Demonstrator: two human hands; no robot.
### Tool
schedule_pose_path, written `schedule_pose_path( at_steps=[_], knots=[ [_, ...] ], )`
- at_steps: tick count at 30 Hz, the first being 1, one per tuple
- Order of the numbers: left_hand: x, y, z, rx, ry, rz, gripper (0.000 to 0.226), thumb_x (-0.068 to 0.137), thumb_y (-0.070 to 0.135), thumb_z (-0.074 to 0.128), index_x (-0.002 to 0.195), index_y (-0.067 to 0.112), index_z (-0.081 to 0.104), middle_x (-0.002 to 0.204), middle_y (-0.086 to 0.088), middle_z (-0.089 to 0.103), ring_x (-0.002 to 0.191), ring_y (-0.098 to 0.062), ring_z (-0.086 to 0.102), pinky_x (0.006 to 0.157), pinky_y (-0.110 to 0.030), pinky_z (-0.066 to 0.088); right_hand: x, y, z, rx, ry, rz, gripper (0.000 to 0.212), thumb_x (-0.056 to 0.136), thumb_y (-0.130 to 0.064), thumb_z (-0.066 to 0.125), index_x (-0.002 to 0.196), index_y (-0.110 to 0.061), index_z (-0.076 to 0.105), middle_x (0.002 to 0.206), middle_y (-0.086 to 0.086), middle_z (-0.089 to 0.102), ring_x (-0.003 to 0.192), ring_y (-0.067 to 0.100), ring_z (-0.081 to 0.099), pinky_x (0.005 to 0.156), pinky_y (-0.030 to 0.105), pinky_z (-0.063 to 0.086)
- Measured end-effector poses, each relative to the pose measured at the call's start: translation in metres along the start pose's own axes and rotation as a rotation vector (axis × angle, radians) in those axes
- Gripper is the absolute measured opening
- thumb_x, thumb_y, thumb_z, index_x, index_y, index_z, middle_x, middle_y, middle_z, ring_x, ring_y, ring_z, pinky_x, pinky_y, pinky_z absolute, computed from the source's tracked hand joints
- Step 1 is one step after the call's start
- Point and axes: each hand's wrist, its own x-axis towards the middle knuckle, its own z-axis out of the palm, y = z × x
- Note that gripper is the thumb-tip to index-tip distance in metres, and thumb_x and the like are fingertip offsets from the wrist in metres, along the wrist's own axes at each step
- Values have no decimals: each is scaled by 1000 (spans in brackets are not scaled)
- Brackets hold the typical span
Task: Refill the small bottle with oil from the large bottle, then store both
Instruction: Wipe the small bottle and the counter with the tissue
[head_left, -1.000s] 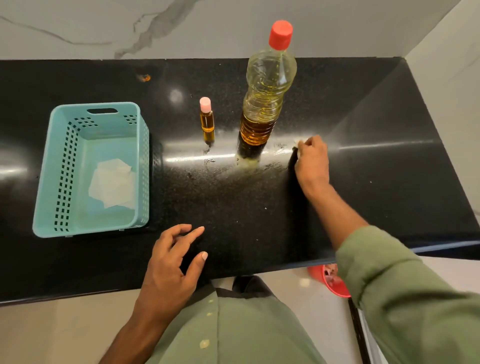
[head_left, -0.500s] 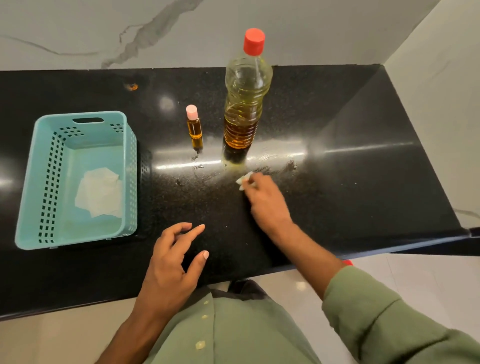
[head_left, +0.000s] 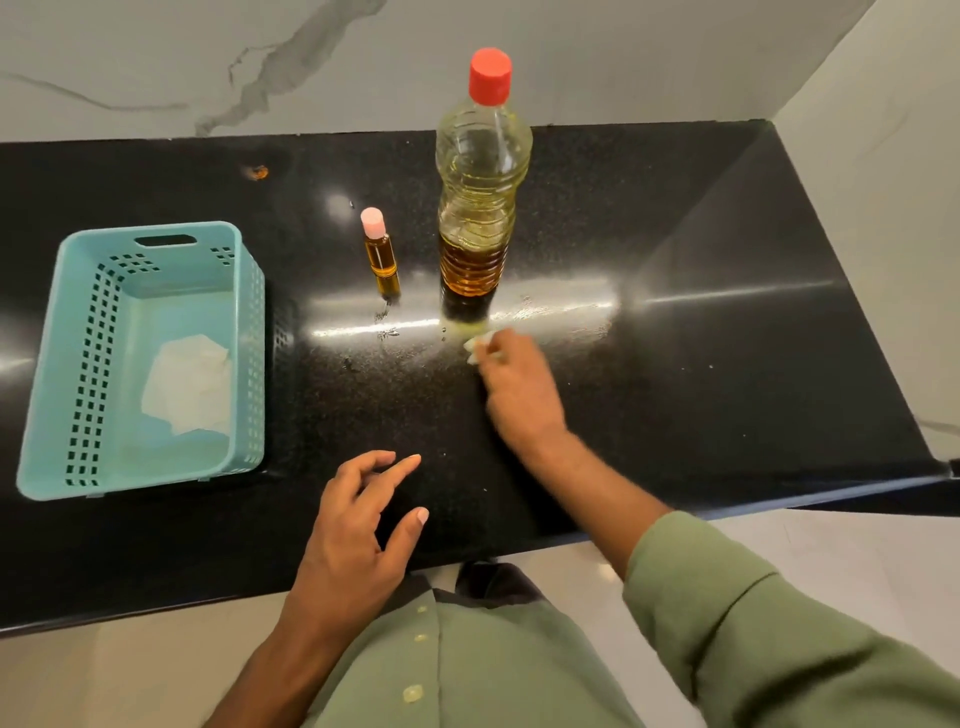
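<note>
Right hand (head_left: 519, 395) fingers (head_left: 493, 349) are curled shut on a small white tissue wad (head_left: 475, 344), pressing it onto the black tabletop (head_left: 701, 364); only the wad's tip shows past the fingertips, and the hand is motion-blurred. Large bottle (head_left: 480, 208) stands upright just beyond those fingers, red cap (head_left: 490, 74) on, oil filling roughly the lower part, darker at the base; wad sits just beside the bottle's foot, contact not resolvable. Small bottle (head_left: 382, 257) stands upright further left of the right fingers, near the large bottle but apart from it, pink cap (head_left: 372, 222) on, amber oil inside. Oily smears and droplets (head_left: 387, 332) on the tabletop between the two bottles' bases and the right fingers, showing in the light reflection. Left hand (head_left: 353, 530) rests near the tabletop's front edge, fingers (head_left: 402, 465) loosely spread and partly bent, holding nothing. Teal perforated basket (head_left: 72, 364) sits well left of the left fingers, flat on the tabletop, with a crumpled white tissue (head_left: 189, 384) lying on its floor. Green sleeve (head_left: 753, 623) covers the right forearm up to mid-arm. Both bottles are outside the basket.
</note>
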Motion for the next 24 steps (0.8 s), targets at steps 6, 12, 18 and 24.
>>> schedule_pose_path(
  at_steps=[6, 12, 18, 24],
  knots=[
    [-1, 0, -2, -16, 62, 9, 60, 91, 26, 72, 146, 30, 49, 136, 11, 45, 124, -5, 45, 94, -6, 31, 8, -8, 9, -177, 43, -94, 16, 102, -35, 55, 96, -22, 62, 90, 2, 54, 84, 23, 50, 70, 33, 25],
    [-19, -17, -8, -20, 99, -73, 57, 91, 29, 71, 144, 34, 51, 137, 14, 43, 125, -2, 43, 91, -2, 30, 30, -40, 23, -270, 46, -90, 28, 93, -8, 63, 121, -6, 67, 100, 13, 61, 87, 28, 55, 70, 43, 45],
    [-33, -32, -18, -39, 157, -128, 54, 90, 29, 72, 141, 34, 54, 136, 14, 44, 123, -4, 44, 89, -5, 33, 48, -69, 43, -404, -93, -329, 38, 97, -13, 53, 134, -10, 61, 109, 11, 60, 96, 34, 57, 68, 41, 36],
    [-41, -37, -21, -90, 178, -149, 53, 91, 28, 71, 142, 32, 55, 135, 13, 43, 121, -4, 43, 82, -33, 59, 58, -114, 59, -254, -78, -238, 19, 103, -21, 51, 105, -10, 66, 97, 8, 61, 86, 31, 60, 67, 42, 43]
  ],
)
